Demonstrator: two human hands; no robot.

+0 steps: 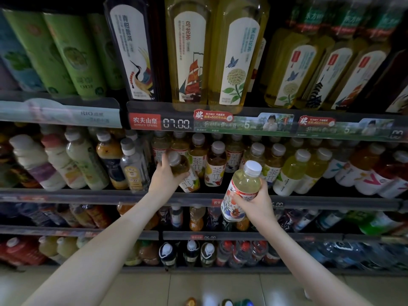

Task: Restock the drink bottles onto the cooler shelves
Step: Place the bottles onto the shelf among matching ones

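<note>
My left hand (pixel 164 176) grips a brown tea bottle (pixel 183 173) with a grey cap, tilted at the front of the middle shelf (pixel 88 194). My right hand (pixel 256 202) holds a pale yellow tea bottle (pixel 241 188) with a white cap and a flowered label, upright in front of the same shelf's edge. Behind both stand rows of similar tea bottles (pixel 217 164) with white caps and white labels.
Tall tea bottles (pixel 189 54) and green cans (pixel 72 54) fill the upper shelf above a price rail (pixel 176 123). Milk and juice bottles (pixel 55 160) stand to the left, yellow drinks (pixel 295 171) to the right. Lower shelves hold more bottles. Several bottle caps (pixel 227 302) show near the floor.
</note>
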